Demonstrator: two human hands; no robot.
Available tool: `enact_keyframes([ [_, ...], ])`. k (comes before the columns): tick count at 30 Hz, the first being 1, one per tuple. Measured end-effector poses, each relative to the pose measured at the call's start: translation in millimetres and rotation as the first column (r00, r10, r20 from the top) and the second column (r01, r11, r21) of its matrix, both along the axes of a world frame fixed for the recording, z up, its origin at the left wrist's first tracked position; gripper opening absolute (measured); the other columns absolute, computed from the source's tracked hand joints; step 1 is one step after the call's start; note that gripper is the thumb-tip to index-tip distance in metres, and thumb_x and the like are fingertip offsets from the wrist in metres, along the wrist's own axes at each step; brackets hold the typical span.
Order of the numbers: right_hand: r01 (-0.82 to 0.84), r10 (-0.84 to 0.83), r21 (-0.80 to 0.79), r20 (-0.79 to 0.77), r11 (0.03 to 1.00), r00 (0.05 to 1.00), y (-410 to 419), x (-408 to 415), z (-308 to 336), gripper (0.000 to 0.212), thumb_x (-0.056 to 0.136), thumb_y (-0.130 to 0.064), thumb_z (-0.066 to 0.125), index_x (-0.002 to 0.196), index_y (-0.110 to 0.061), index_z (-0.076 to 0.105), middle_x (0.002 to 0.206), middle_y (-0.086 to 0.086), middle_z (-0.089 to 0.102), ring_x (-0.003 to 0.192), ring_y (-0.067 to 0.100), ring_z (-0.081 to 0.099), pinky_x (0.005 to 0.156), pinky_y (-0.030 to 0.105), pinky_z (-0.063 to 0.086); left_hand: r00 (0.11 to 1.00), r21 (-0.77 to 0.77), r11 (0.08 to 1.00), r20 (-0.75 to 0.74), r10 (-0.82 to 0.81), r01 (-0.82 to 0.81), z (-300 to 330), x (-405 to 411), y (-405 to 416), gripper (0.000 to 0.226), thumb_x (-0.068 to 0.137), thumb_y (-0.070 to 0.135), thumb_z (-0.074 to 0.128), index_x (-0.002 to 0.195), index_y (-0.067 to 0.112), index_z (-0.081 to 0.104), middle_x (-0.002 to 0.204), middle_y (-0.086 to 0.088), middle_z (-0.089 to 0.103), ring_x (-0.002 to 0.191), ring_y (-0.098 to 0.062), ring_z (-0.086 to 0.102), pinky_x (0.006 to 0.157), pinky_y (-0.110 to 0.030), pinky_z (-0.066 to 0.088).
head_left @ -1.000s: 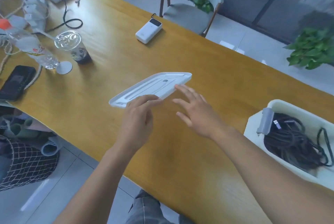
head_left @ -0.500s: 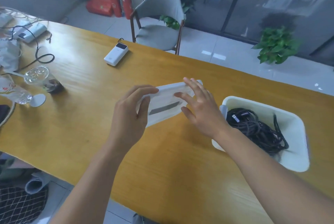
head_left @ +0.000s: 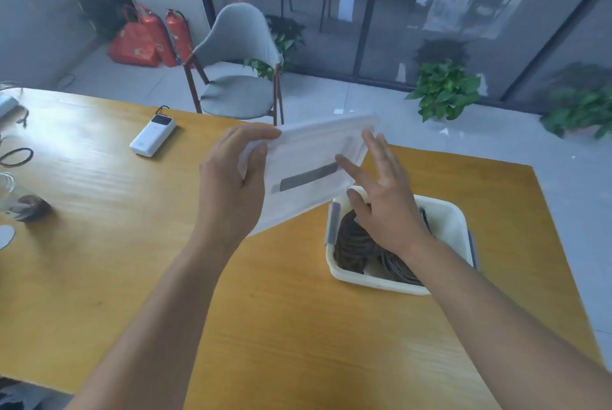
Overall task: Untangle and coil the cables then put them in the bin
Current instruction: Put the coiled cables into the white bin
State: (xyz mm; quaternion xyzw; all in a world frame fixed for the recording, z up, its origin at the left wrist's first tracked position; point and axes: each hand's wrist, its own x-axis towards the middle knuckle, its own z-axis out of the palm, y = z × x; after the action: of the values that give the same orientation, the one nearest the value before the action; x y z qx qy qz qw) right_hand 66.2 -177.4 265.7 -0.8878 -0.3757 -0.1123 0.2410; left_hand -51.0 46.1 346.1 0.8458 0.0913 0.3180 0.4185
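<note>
the dark cables (head_left: 356, 240) are lying coiled inside the white bin (head_left: 450, 220), which is sitting on the table (head_left: 99, 244) near its right end. a grey latch (head_left: 332, 223) is hanging on the bin's left wall. the white lid (head_left: 308, 174) is being held tilted above the table, its lower right edge overlapping the bin's far left corner in view; a grey strip is showing on its face. the left hand (head_left: 231, 184) is gripping the lid's left edge, thumb on the near face and fingers curling over the top edge. the right hand (head_left: 384, 197) is hovering over the bin with fingers spread and straight, fingertips lying against the lid's right side. a white power bank (head_left: 153, 134) is lying on the table to the left, well apart from the bin. a cup (head_left: 16, 201) is standing at the table's left edge. a grey chair (head_left: 238, 78) is standing beyond the table, with plants (head_left: 443, 88) on the floor to the right.
</note>
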Motion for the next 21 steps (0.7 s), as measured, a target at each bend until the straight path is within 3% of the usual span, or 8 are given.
enact_keyframes([
  [5,0.165,-0.165,0.013,-0.026,0.986,0.986,-51.5,9.1,-0.9,0.056,0.104,-0.020,0.061,0.157,-0.025,0.044,0.174,0.007,0.012,0.160,0.032,0.014,0.126,0.054,0.025,0.999,-0.047,0.998,-0.034,-0.031,0.029,2.3,23.7,-34.4,0.026,0.104,0.004,0.054,0.117,0.020,0.070,0.117,0.011,0.071,0.114,-0.001,0.060,0.095,-0.009,0.038],
  [11,0.351,-0.338,0.065,-0.160,0.934,0.928,-108.6,19.9,-5.2,0.054,0.108,-0.031,0.051,0.160,-0.031,0.035,0.173,0.006,0.011,0.154,0.029,0.030,0.114,0.049,0.042,0.988,-0.088,0.991,-0.107,-0.108,0.099,-17.7,51.7,-72.4,0.028,0.105,0.004,0.051,0.116,0.022,0.070,0.118,0.013,0.070,0.114,0.000,0.060,0.093,-0.010,0.039],
  [12,0.376,-0.357,0.059,-0.208,0.925,0.910,-117.2,21.2,-7.8,0.054,0.109,-0.032,0.050,0.160,-0.035,0.032,0.173,0.003,0.009,0.146,0.029,0.041,0.105,0.044,0.048,0.988,-0.105,0.990,-0.116,-0.107,0.095,-23.4,56.8,-77.2,0.028,0.105,0.005,0.051,0.115,0.022,0.070,0.117,0.013,0.071,0.113,0.002,0.060,0.093,-0.011,0.040],
  [14,0.421,-0.391,0.027,-0.324,0.907,0.862,-131.9,25.1,-15.8,0.054,0.109,-0.035,0.048,0.159,-0.042,0.029,0.173,-0.002,0.008,0.113,0.027,0.063,0.089,0.040,0.052,0.982,-0.146,0.985,-0.153,-0.110,0.088,-36.0,67.9,-86.0,0.027,0.105,0.007,0.052,0.114,0.025,0.071,0.114,0.016,0.070,0.107,0.005,0.059,0.089,-0.011,0.041],
  [16,0.441,-0.400,0.008,-0.407,0.897,0.821,-142.8,27.7,-27.0,0.053,0.108,-0.037,0.048,0.157,-0.046,0.028,0.169,-0.003,0.016,0.099,0.024,0.065,0.091,0.045,0.054,0.968,-0.178,0.980,-0.213,-0.130,0.093,-49.1,78.2,-93.1,0.028,0.105,0.010,0.052,0.112,0.030,0.071,0.112,0.018,0.070,0.103,0.004,0.059,0.084,-0.014,0.041],
  [18,0.447,-0.398,0.012,-0.434,0.895,0.808,-152.0,30.8,-36.3,0.054,0.108,-0.038,0.048,0.156,-0.049,0.029,0.160,-0.007,0.031,0.106,0.020,0.062,0.097,0.046,0.052,0.958,-0.205,0.974,-0.249,-0.145,0.094,-60.9,88.3,-96.9,0.029,0.105,0.012,0.052,0.110,0.033,0.071,0.111,0.021,0.071,0.103,0.003,0.060,0.084,-0.013,0.041],
  [21,0.516,-0.423,0.054,-0.505,0.855,0.752,-164.2,36.3,-42.3,0.051,0.108,-0.036,0.050,0.156,-0.045,0.036,0.134,-0.021,0.048,0.103,-0.002,0.055,0.099,0.035,0.046,0.944,-0.248,0.965,-0.292,-0.153,0.080,-77.3,104.2,-94.9,0.029,0.105,0.013,0.054,0.107,0.035,0.072,0.107,0.025,0.071,0.102,0.007,0.062,0.080,-0.007,0.042],
])
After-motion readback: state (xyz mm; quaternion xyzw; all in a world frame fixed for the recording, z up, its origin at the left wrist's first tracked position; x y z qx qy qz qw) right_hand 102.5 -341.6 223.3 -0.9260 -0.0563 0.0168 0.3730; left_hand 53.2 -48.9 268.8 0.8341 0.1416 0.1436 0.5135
